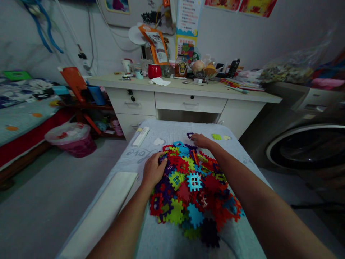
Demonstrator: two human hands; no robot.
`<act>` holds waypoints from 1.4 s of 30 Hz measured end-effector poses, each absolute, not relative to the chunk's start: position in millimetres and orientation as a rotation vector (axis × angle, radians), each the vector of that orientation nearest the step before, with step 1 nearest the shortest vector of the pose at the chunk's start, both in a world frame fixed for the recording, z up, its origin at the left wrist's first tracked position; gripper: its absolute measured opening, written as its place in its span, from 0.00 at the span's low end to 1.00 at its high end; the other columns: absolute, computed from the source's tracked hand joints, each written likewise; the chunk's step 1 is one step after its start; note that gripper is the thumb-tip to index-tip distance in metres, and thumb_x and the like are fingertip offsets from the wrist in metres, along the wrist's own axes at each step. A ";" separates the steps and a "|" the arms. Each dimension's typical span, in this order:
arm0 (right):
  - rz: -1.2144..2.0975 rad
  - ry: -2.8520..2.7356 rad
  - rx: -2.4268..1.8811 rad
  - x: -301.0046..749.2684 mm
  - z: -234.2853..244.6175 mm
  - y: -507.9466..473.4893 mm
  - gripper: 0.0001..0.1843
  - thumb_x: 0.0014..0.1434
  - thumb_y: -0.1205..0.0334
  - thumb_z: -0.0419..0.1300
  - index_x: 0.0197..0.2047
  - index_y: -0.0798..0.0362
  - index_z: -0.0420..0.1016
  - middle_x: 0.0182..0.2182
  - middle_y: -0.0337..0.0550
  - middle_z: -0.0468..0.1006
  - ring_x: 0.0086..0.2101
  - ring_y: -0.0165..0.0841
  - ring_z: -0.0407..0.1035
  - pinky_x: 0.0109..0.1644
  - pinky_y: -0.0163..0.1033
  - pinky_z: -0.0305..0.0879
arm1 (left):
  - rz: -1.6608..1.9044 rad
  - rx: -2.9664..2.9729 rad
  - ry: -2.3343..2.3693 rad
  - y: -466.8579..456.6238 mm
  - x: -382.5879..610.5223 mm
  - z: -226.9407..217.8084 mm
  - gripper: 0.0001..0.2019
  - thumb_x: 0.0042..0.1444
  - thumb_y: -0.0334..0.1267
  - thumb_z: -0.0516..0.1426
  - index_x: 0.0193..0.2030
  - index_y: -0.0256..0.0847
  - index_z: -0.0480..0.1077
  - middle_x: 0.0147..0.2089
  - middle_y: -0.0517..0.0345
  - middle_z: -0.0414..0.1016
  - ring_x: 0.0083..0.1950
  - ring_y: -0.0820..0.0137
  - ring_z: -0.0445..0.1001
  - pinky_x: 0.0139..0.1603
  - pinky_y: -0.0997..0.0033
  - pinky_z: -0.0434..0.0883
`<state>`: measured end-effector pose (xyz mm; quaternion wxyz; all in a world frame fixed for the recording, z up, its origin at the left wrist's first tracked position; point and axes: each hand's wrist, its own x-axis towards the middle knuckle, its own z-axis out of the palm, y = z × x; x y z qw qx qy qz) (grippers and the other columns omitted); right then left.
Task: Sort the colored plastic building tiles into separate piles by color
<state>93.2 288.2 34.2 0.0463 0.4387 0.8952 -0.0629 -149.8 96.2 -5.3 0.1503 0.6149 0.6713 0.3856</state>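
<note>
A heap of colourful plastic interlocking tiles [194, 187], red, blue, green and purple, lies on a pale blue cloth-covered table [151, 233]. My left hand [153, 169] rests on the heap's left edge, fingers curled over some tiles; what it holds I cannot make out. My right hand [201, 140] reaches past the heap's far side, fingers bent down by a small purple tile [189, 135]. Two loose pieces, a green one [216, 136] and a yellowish one [226, 137], lie just right of that hand.
A white remote-like bar [141, 136] and a white scrap [159, 141] lie at the table's far left. A white folded cloth [107, 208] runs along the left edge. Beyond stand a cluttered white desk [185, 97], a pink bin [70, 138], a bed [24, 118] and a washing machine [307, 147].
</note>
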 end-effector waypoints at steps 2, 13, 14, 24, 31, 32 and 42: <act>-0.188 2.717 1.371 90.3 34.6 290.4 0.21 0.58 0.74 0.52 0.52 0.56 0.76 0.58 0.53 0.72 0.58 0.41 0.65 0.60 0.43 0.59 | 1.106 1.761 1.929 96.0 -149.6 -4.8 0.17 0.60 0.44 0.52 0.53 0.43 0.71 0.53 0.52 0.77 0.55 0.61 0.73 0.60 0.57 0.67; -0.331 2.874 1.409 72.6 43.7 270.9 0.19 0.62 0.68 0.52 0.54 0.60 0.74 0.57 0.56 0.73 0.57 0.39 0.66 0.62 0.43 0.59 | 1.109 1.766 1.935 97.0 -149.8 -6.6 0.17 0.60 0.44 0.52 0.54 0.43 0.71 0.54 0.52 0.76 0.56 0.60 0.73 0.60 0.56 0.67; -0.425 2.906 1.376 68.1 44.0 267.9 0.19 0.63 0.67 0.52 0.55 0.59 0.74 0.56 0.54 0.74 0.56 0.39 0.67 0.61 0.41 0.60 | 1.114 1.766 1.930 96.9 -149.7 -6.4 0.17 0.60 0.44 0.52 0.54 0.43 0.71 0.54 0.52 0.76 0.56 0.60 0.73 0.60 0.56 0.67; -0.780 2.902 1.185 33.2 42.2 256.9 0.22 0.53 0.74 0.55 0.51 0.56 0.78 0.51 0.47 0.79 0.50 0.37 0.72 0.57 0.38 0.65 | 1.134 1.760 1.922 96.7 -149.8 -6.9 0.17 0.60 0.44 0.53 0.53 0.44 0.72 0.53 0.53 0.77 0.55 0.61 0.73 0.60 0.57 0.67; -1.367 2.756 1.206 49.0 62.3 238.2 0.15 0.55 0.69 0.56 0.44 0.57 0.79 0.36 0.42 0.82 0.35 0.31 0.72 0.41 0.35 0.68 | 1.154 1.704 1.913 94.2 -149.0 -2.0 0.17 0.60 0.45 0.53 0.53 0.45 0.70 0.52 0.54 0.77 0.55 0.62 0.74 0.59 0.59 0.68; -1.431 2.746 1.194 51.3 65.4 233.7 0.15 0.55 0.68 0.56 0.44 0.56 0.79 0.36 0.41 0.81 0.33 0.30 0.72 0.40 0.34 0.68 | 1.162 1.687 1.910 93.6 -148.8 -0.8 0.17 0.59 0.46 0.53 0.53 0.45 0.70 0.52 0.54 0.77 0.54 0.62 0.74 0.58 0.59 0.68; -1.617 2.779 1.000 55.5 85.0 210.8 0.13 0.60 0.64 0.55 0.44 0.56 0.79 0.37 0.41 0.81 0.37 0.31 0.73 0.46 0.35 0.68 | 1.332 1.586 1.796 95.2 -148.6 -2.7 0.21 0.63 0.54 0.47 0.50 0.43 0.71 0.51 0.53 0.77 0.54 0.63 0.74 0.59 0.61 0.68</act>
